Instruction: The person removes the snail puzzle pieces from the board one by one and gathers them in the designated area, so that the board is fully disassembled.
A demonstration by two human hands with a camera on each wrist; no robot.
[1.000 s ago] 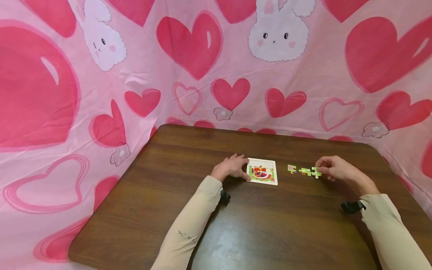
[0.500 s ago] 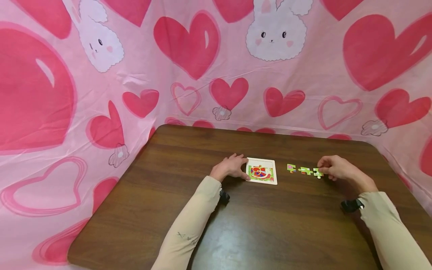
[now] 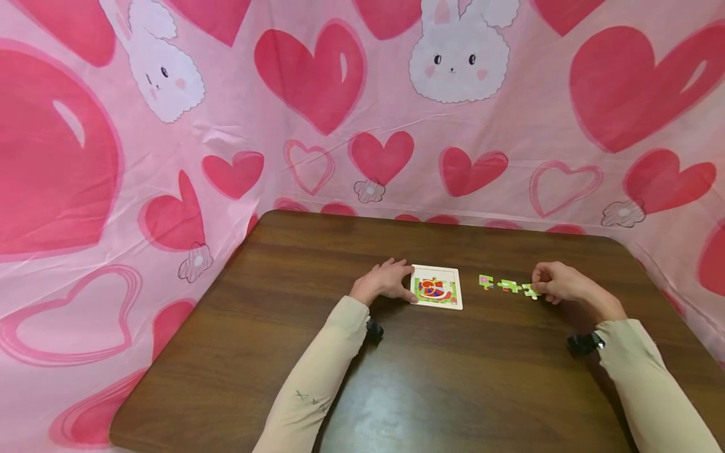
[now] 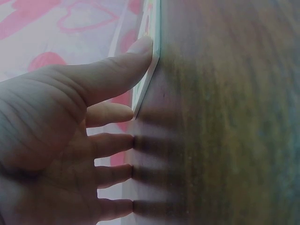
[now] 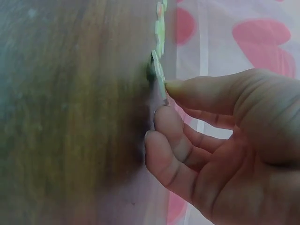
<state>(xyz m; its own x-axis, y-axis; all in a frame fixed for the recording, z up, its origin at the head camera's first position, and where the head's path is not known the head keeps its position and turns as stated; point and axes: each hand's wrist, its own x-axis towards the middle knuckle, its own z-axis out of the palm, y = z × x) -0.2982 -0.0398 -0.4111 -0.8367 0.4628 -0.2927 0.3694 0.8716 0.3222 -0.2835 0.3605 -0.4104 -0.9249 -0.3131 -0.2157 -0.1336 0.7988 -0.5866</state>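
My left hand (image 3: pixel 387 279) lies at the left edge of a white-framed jigsaw puzzle board (image 3: pixel 456 305), which bears a partly assembled picture of a red and blue snail. In the left wrist view its thumb (image 4: pixel 124 70) rests on the board's near corner, while the straight fingers reach to the far corner and the table. My right hand (image 3: pixel 563 282) pinches a green puzzle piece (image 3: pixel 530 291) between thumb and fingers at its right edge. The right wrist view shows this piece (image 5: pixel 158 72) tilted, its far end low near the table.
Two more green puzzle pieces lie between the board and the right hand: a middle one (image 3: pixel 508 286) and one with a pink flower (image 3: pixel 485 282). Beneath everything is a brown wooden table (image 3: pixel 442 377). A pink heart-patterned cloth (image 3: pixel 317 113) hangs behind and at the left.
The right hand has drawn its puzzle piece slightly right, away from the middle piece, and the piece now looks more tilted. The left hand and the board keep their places; the head view has shifted slightly.
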